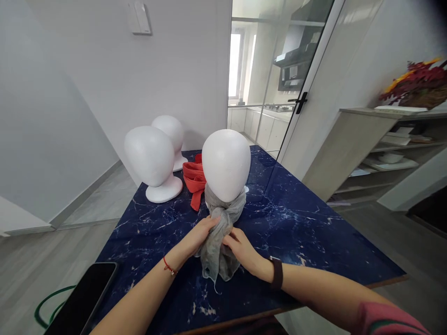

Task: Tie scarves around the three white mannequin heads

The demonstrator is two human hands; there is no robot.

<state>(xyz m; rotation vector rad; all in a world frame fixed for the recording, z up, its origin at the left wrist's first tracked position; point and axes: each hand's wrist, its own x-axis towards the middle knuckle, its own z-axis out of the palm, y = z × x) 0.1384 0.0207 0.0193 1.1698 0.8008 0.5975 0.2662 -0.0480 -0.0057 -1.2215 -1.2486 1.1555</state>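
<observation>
A white foam mannequin head [226,164] stands in the middle of a dark blue marbled table [300,232]. A grey scarf [218,251] is tied round its neck, and its ends hang down onto the tabletop. My left hand [199,235] grips the scarf from the left, just below the knot. My right hand [240,251] pinches the hanging ends from the right. A red string is on my left wrist and a dark watch on my right.
Two more white foam heads [152,160] [170,131] stand at the back left. A red-orange scarf [194,179] lies between them and the middle head. A black phone [84,298] lies at the near left corner. Glass door and shelves lie to the right.
</observation>
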